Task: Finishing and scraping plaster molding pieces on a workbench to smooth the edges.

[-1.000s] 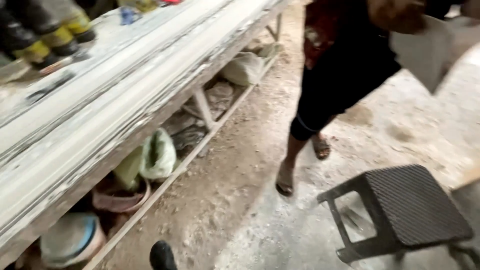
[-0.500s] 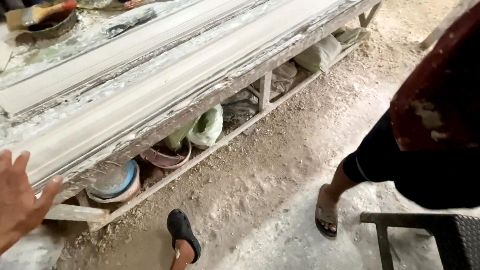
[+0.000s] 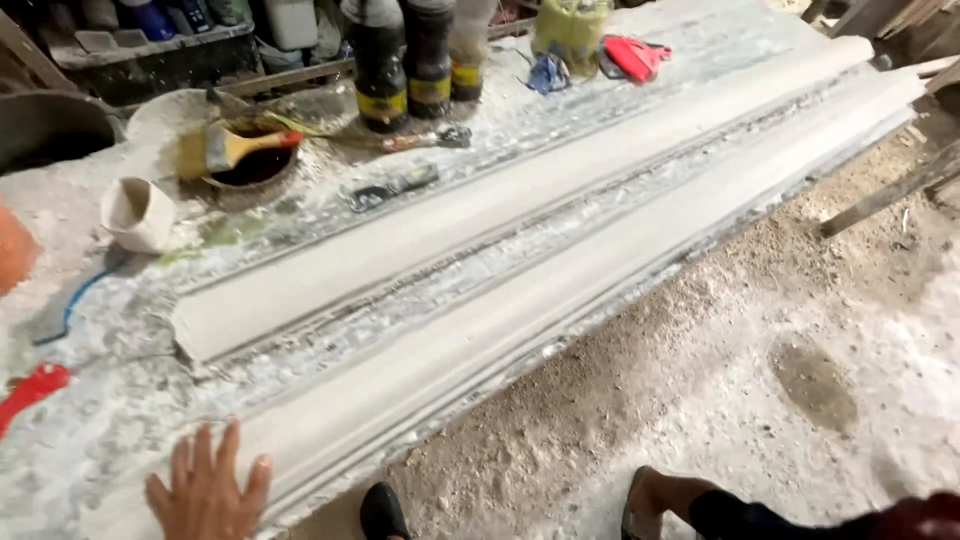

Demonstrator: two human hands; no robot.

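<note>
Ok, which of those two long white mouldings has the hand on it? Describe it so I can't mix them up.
On the dusty workbench two long white plaster mouldings lie side by side. The left hand rests flat on the near moulding, along the bench edge above the dirt floor. The far moulding lies closer to the brush and dark bottles.

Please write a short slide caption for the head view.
Left hand rests on the near plaster moulding on a dusty workbench.
</note>
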